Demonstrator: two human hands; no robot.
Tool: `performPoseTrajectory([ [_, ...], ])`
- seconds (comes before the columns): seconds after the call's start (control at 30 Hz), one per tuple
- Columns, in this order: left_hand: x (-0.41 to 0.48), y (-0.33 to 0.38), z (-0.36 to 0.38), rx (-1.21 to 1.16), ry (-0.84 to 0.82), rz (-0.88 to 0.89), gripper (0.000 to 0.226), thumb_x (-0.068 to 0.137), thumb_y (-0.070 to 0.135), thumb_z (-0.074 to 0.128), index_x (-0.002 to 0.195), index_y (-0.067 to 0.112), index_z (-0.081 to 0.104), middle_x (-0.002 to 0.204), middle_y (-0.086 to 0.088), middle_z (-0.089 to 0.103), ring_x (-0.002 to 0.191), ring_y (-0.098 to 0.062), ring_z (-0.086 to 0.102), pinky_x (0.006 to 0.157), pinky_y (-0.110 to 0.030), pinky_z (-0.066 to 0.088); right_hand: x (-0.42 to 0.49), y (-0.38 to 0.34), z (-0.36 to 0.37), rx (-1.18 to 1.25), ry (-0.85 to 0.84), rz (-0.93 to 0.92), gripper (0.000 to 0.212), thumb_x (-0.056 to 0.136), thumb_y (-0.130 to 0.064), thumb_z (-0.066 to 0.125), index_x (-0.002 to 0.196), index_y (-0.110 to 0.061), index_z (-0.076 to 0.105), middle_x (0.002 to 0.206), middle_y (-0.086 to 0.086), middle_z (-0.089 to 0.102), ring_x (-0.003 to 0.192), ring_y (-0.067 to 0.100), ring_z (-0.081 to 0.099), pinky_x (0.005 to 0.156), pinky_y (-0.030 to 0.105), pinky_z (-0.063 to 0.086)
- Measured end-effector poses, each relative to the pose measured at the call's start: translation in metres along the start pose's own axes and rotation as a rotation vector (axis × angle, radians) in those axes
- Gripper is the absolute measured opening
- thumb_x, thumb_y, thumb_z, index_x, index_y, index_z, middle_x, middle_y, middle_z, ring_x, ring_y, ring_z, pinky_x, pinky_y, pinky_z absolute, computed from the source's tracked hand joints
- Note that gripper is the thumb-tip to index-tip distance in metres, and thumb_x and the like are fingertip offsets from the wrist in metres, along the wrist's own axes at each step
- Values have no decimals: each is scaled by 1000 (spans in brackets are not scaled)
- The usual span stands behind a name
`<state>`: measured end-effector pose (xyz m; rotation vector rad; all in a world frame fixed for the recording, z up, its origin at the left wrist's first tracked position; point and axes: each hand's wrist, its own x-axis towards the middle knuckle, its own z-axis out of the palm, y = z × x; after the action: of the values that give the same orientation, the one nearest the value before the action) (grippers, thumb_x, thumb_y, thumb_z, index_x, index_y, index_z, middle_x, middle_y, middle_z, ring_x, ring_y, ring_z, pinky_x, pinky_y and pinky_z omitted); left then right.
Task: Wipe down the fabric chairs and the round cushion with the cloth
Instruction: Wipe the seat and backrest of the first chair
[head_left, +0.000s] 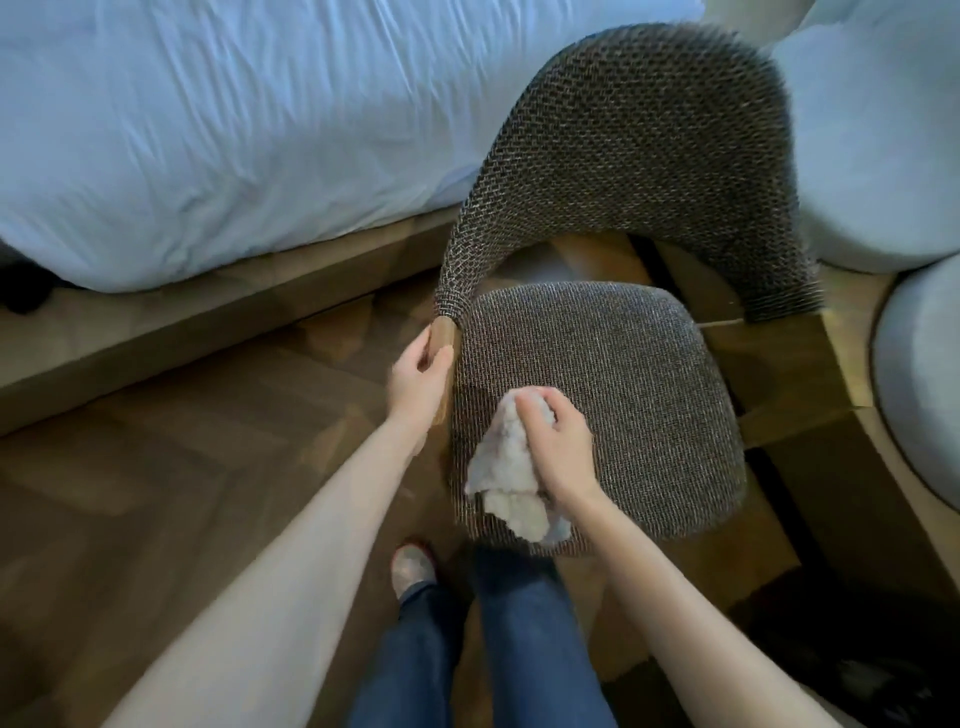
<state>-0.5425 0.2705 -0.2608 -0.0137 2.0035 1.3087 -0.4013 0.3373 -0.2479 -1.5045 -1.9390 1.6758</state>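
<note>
Single head view looks steeply down, close above the chair seat (597, 395).

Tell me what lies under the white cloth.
The cloth lies on the chair's grey woven seat, its lower end hanging over the seat's edge, gripped by the right hand. The fabric directly beneath it is covered and cannot be seen.

The grey woven fabric chair (623, 364) is standing upright at centre, its curved backrest arching away toward twelve o'clock. The fluffy white cloth (504, 467) is lying bunched on the seat's seven o'clock corner, reaching its front edge. A pale round cushion (924, 389) is peeking in at three o'clock.
</note>
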Motion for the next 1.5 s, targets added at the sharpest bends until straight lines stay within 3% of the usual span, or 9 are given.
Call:
performPoseTrajectory([
  [0.13,-41,34,-26,19,-53,37,35,98,15,53,132,20,55,129,-2,59,115,-17,56,89,-27,45,-33,-32,-43,0,64,-59,12,96,-28,56,100,-27,67,99,-14,67,98,4,60,95,36,48],
  [0.33,-110,92,-50,103,-247,265,29,98,13,52,125,19,59,119,-1,64,111,-13,59,93,-23,46,-78,-83,-82,46,93,-112,13,95,-31,58,102,-25,68,101,-14,65,97,1,59,90,29,47],
  [0.5,-134,134,-61,304,-293,434,31,97,15,53,127,22,59,117,6,63,105,-5,58,95,-23,46,-97,-114,-111,55,88,-139,12,94,-29,60,101,-25,68,99,-17,66,95,-2,58,82,20,44],
  [0.7,-115,159,-63,513,-322,480,33,98,19,52,130,25,57,129,1,60,116,-15,57,103,-34,45,-85,-145,-133,32,52,-116,7,92,-30,60,93,-33,66,96,-18,65,94,-5,56,79,16,40],
  [0.87,-93,173,-53,701,-356,528,35,98,19,50,132,25,55,133,0,57,114,-15,57,97,-31,45,-65,-158,-136,-12,37,-91,9,92,-31,60,96,-31,68,98,-18,65,97,-3,57,87,24,42],
  [1.07,-35,181,-46,1064,-529,674,37,98,21,51,135,25,51,137,-1,52,124,-18,49,99,-33,41,-39,-154,-112,-141,72,-42,16,91,-39,59,99,-29,69,106,-9,61,97,-1,53,76,17,35],
  [1.27,46,192,-38,1383,-813,959,43,96,19,53,138,25,47,140,1,49,127,-20,45,99,-37,45,-15,-148,-52,-196,201,178,29,91,-50,58,104,-27,70,115,-3,58,107,12,54,87,26,36],
  [1.4,90,201,-35,1403,-1072,1074,46,95,18,55,140,23,46,143,0,47,132,-20,42,103,-39,43,-9,-157,1,-237,317,419,41,86,-58,60,107,-25,72,121,1,57,110,20,56,91,34,44],
  [1.5,110,203,-40,1356,-1191,1166,47,94,15,57,139,20,48,141,-3,49,130,-22,45,101,-38,43,-21,-166,35,-290,366,567,40,83,-62,61,100,-28,74,120,0,58,105,22,59,82,34,49],
])
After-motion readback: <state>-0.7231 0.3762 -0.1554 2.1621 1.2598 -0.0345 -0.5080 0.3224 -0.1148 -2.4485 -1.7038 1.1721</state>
